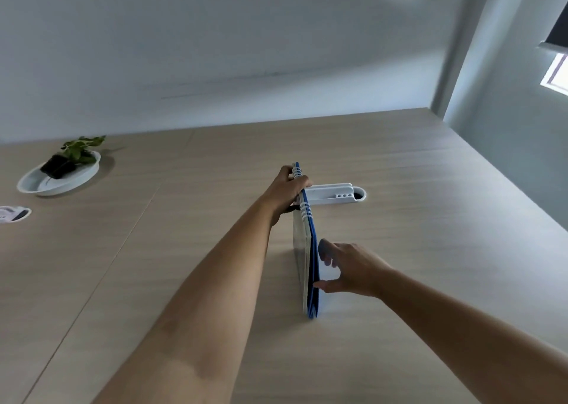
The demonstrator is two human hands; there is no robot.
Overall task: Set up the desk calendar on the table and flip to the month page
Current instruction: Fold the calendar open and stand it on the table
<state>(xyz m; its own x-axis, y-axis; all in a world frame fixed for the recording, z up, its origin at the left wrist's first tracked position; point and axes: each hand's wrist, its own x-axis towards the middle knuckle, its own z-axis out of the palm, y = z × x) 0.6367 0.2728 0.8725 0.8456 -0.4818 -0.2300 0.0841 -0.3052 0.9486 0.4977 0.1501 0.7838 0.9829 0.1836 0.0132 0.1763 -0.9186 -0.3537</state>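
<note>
Both bare forearms reach forward, sleeveless as far as the view shows. The left hand (284,190) is stretched farther out, fingers curled closed in a grip, knuckles up. The right hand (349,268) sits nearer, fingers spread and loosely bent, its thumb (327,286) extended to the left, palm facing left.

i see the desk calendar (307,250) standing on edge on the table (399,250), seen nearly end-on: a blue cover on its right face, pale pages on its left, white spiral rings along the far top edge. its near lower end looks slightly spread, resting on the wood.
</note>
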